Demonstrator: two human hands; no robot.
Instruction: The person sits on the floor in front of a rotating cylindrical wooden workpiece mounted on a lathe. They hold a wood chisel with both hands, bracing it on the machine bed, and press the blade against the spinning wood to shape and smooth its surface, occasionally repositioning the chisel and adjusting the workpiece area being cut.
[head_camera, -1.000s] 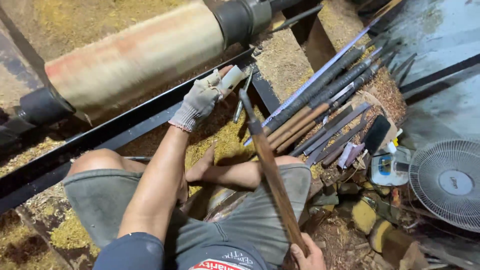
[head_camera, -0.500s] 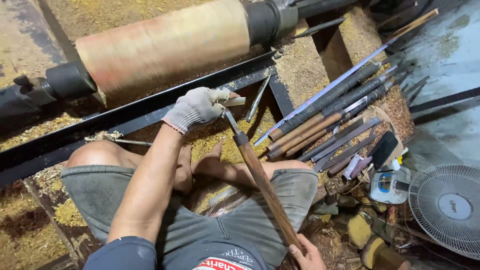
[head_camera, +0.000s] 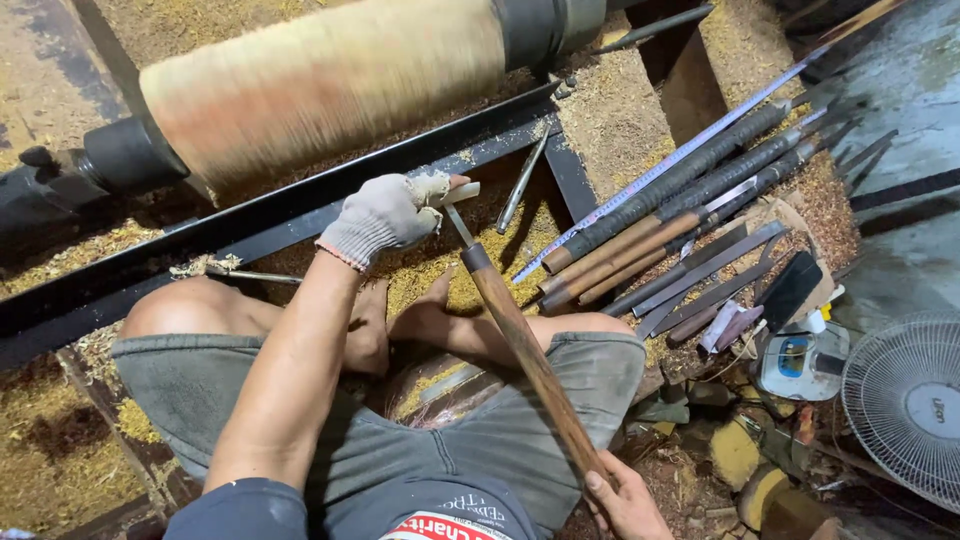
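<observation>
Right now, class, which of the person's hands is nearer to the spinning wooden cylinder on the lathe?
Left. The gloved left hand sits just below the wooden cylinder, at the chisel's blade end. The bare right hand grips the handle's far end, by the lap.

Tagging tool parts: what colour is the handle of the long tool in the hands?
Brown wood, the long tool's handle, with a dark ferrule at the blade end. Head view.
</observation>
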